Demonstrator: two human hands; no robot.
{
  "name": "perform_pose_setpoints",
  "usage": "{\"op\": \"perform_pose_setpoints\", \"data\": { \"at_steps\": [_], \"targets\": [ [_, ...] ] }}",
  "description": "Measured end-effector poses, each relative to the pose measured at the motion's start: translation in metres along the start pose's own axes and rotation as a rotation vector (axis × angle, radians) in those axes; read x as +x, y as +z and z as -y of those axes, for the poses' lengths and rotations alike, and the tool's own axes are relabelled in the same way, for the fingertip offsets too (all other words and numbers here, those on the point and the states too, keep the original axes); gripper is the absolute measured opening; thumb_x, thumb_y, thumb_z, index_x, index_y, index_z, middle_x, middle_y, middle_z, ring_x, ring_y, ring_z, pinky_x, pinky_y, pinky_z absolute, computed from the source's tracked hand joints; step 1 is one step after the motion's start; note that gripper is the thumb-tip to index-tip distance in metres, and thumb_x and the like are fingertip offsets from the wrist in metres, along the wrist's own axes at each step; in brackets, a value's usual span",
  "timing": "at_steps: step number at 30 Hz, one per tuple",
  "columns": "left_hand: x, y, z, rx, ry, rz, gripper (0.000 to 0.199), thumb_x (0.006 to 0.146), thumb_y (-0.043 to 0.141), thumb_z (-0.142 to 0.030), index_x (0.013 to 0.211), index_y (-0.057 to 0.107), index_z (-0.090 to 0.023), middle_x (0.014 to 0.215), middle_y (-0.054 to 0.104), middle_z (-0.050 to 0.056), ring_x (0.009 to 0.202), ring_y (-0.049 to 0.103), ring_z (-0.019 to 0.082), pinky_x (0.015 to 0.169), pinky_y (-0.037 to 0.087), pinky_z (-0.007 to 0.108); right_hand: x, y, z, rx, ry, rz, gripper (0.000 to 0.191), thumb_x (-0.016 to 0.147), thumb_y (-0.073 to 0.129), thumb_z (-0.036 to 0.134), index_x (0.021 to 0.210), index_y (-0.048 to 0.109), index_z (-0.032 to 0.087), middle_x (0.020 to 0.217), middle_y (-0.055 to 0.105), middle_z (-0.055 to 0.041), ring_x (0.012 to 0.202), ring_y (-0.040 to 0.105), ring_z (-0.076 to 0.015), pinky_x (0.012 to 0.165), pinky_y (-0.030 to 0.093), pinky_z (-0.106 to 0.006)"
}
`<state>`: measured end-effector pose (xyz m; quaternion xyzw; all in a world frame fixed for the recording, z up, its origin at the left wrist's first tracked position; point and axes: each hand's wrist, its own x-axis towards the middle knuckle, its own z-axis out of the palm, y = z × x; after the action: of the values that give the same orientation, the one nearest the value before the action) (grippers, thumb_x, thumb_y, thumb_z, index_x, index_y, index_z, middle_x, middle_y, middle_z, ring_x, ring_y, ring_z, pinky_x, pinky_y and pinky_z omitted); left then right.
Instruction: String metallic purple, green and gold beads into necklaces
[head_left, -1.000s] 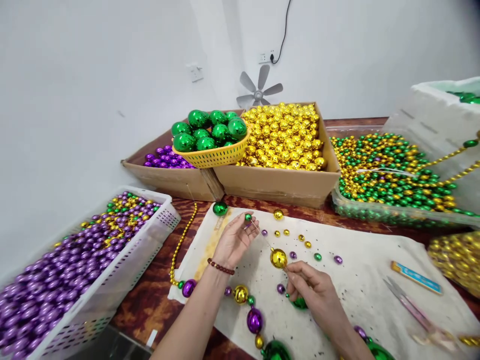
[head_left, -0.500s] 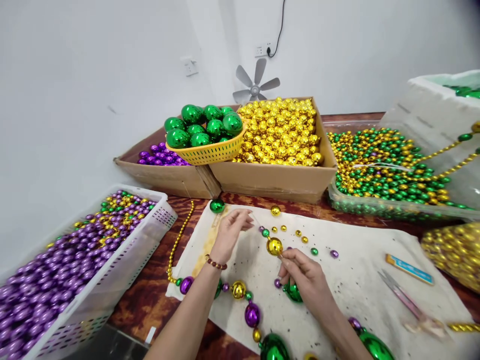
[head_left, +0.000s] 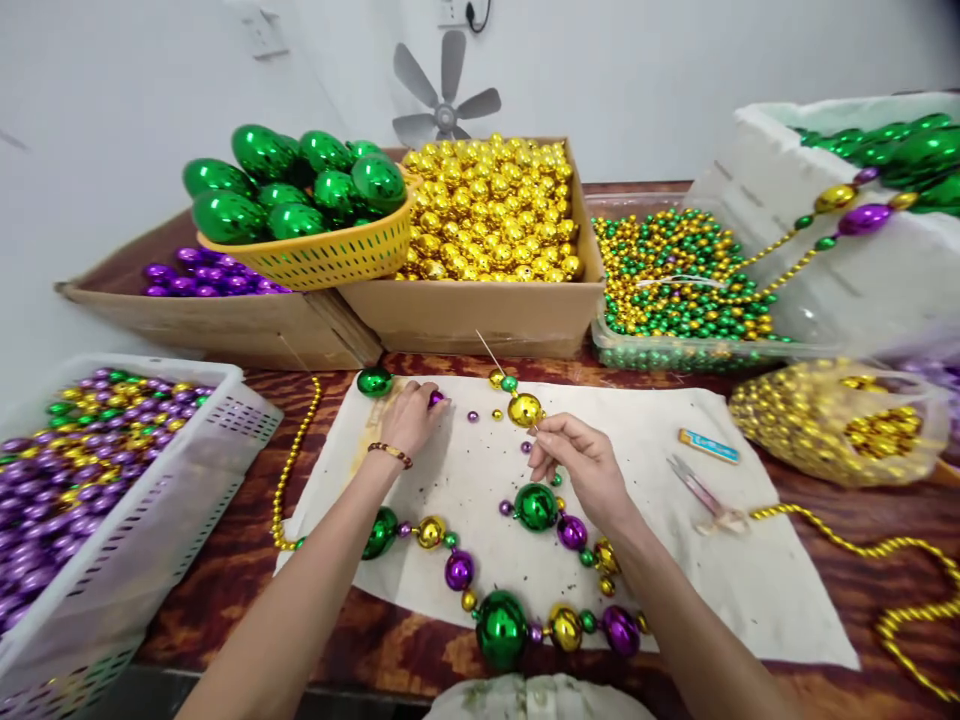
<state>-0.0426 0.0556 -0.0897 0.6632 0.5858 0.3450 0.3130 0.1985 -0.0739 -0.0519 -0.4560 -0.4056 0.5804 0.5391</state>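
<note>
My right hand (head_left: 581, 455) pinches a thin needle whose tip points up and away. A large gold bead (head_left: 525, 409) and a small green bead (head_left: 509, 384) sit on the needle. Right behind them is another gold bead (head_left: 496, 379); whether it is threaded I cannot tell. Over the cloth's left part, my left hand (head_left: 409, 420) has its fingers closed at a shiny purple bead (head_left: 436, 399), partly hidden by them. A strung garland with a big green bead (head_left: 502, 628) curves across the cloth (head_left: 645, 470) below my hands, partly behind my right forearm.
Gold beads fill a cardboard box (head_left: 480, 315) at the back, beside a yellow basket (head_left: 315, 258) of green balls. A white crate (head_left: 225, 400) stands left, a clear bin (head_left: 675, 352) right. Scissors (head_left: 697, 485) and a blue-orange packet (head_left: 709, 446) lie right. One green ball (head_left: 375, 381) rests at the cloth's corner.
My left hand has moved away from the needle tip, leftward to a purple bead. My right hand still holds the needle with its beads. The view has tilted down, showing more garland.
</note>
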Motion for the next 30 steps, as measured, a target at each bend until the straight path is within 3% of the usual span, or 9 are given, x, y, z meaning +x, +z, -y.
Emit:
{"op": "perform_pose_setpoints", "data": {
  "at_steps": [5,8,11,13,18,23,30],
  "targets": [
    [0.002,-0.001,-0.004,-0.036,-0.017,-0.001,0.025,0.064,0.077,-0.013,0.087,0.067,-0.014,0.082,0.055,0.004,0.091,0.053,0.022,0.093,0.037,0.034,0.004,0.000,0.016,0.016,-0.044,0.048,0.012,0.088,0.057,0.030,0.087,0.061,0.018,0.065,0.066,0.0021,0.053,0.062,-0.0116,0.051,0.041,-0.022],
    [-0.005,-0.004,-0.014,-0.085,-0.032,-0.008,0.031,0.070,0.072,-0.020,0.100,0.067,-0.015,0.097,0.061,0.008,0.093,0.058,0.023,0.089,0.044,0.037,0.002,0.006,0.015,0.046,-0.053,0.077,0.011,0.090,0.056,0.029,0.088,0.060,0.019,0.065,0.065,0.0019,0.054,0.061,-0.0117,0.052,0.041,-0.022],
    [-0.020,-0.009,-0.028,-0.374,-0.097,0.077,0.040,0.078,0.066,-0.029,0.116,0.062,-0.018,0.109,0.062,0.009,0.092,0.064,0.022,0.083,0.051,0.039,-0.003,0.014,0.004,0.028,-0.027,0.088,0.012,0.092,0.055,0.030,0.090,0.059,0.019,0.067,0.066,0.0013,0.056,0.061,-0.0115,0.053,0.041,-0.022],
    [-0.031,-0.012,-0.040,-0.640,-0.132,0.131,0.046,0.078,0.068,-0.027,0.123,0.058,-0.020,0.106,0.064,0.008,0.095,0.065,0.023,0.089,0.051,0.042,-0.009,0.019,-0.006,0.013,-0.007,0.091,0.014,0.094,0.054,0.031,0.091,0.059,0.019,0.069,0.065,0.0012,0.058,0.061,-0.0113,0.053,0.042,-0.021],
    [-0.049,-0.018,-0.066,-0.972,-0.117,0.123,0.035,0.077,0.071,-0.018,0.112,0.063,-0.018,0.104,0.065,0.005,0.099,0.066,0.023,0.101,0.044,0.045,-0.023,0.025,-0.025,-0.002,0.026,0.094,0.015,0.095,0.053,0.034,0.092,0.057,0.020,0.069,0.064,0.0013,0.059,0.061,-0.0113,0.055,0.044,-0.021],
    [-0.050,-0.026,-0.082,-1.195,-0.204,0.126,0.026,0.084,0.065,-0.019,0.110,0.063,-0.019,0.104,0.066,0.005,0.097,0.067,0.023,0.098,0.047,0.044,-0.032,0.024,-0.032,-0.076,0.034,0.115,0.017,0.096,0.051,0.035,0.093,0.058,0.020,0.070,0.064,0.0000,0.062,0.060,-0.0125,0.057,0.045,-0.023],
    [-0.046,-0.031,-0.087,-1.404,-0.330,0.094,0.024,0.086,0.064,-0.024,0.108,0.065,-0.018,0.098,0.068,0.003,0.091,0.067,0.019,0.093,0.051,0.036,-0.034,0.026,-0.037,-0.144,0.015,0.165,0.020,0.095,0.051,0.037,0.092,0.058,0.019,0.068,0.064,-0.0009,0.060,0.060,-0.0137,0.058,0.049,-0.024]
  ]
}}
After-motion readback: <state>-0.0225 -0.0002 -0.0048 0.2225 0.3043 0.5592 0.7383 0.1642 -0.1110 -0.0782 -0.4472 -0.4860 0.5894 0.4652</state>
